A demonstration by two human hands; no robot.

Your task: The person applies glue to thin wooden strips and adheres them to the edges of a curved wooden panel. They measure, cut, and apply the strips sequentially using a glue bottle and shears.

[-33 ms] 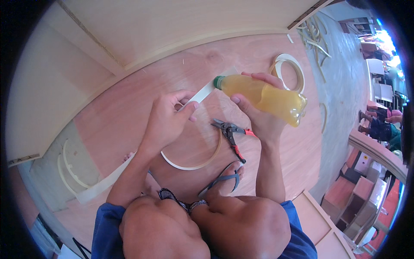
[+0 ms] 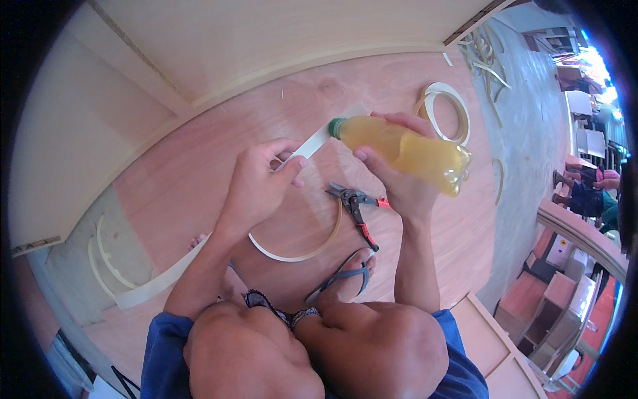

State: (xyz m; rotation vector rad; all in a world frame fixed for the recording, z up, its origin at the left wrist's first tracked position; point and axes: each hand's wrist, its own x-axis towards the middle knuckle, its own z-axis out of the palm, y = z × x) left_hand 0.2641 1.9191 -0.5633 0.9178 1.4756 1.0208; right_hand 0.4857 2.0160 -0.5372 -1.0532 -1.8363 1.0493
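My left hand [image 2: 262,176] pinches a pale strip of edge banding [image 2: 314,143] between thumb and fingers. The band slants up to the right, and another length of it shows past my left forearm. In my right hand [image 2: 402,169] is a clear plastic bottle [image 2: 379,137] of yellowish liquid, tilted on its side. Its green top [image 2: 335,128] meets or overlaps the strip; I cannot tell whether liquid comes out. Below, between my hands, tin snips [image 2: 353,199] with red-and-black handles lie with their handles spread on the reddish plywood sheet [image 2: 292,219].
A roll of edge banding [image 2: 458,110] lies beyond my right hand. A curved strip [image 2: 292,258] rests near my sandalled foot [image 2: 349,276]. A large pale panel [image 2: 279,33] borders the far side. Offcuts [image 2: 488,63] litter the floor at right; people [image 2: 591,189] stand farther off.
The lower-left end of the pale strip has shifted slightly and the bottle's base has tipped a little. Both hands keep their hold.
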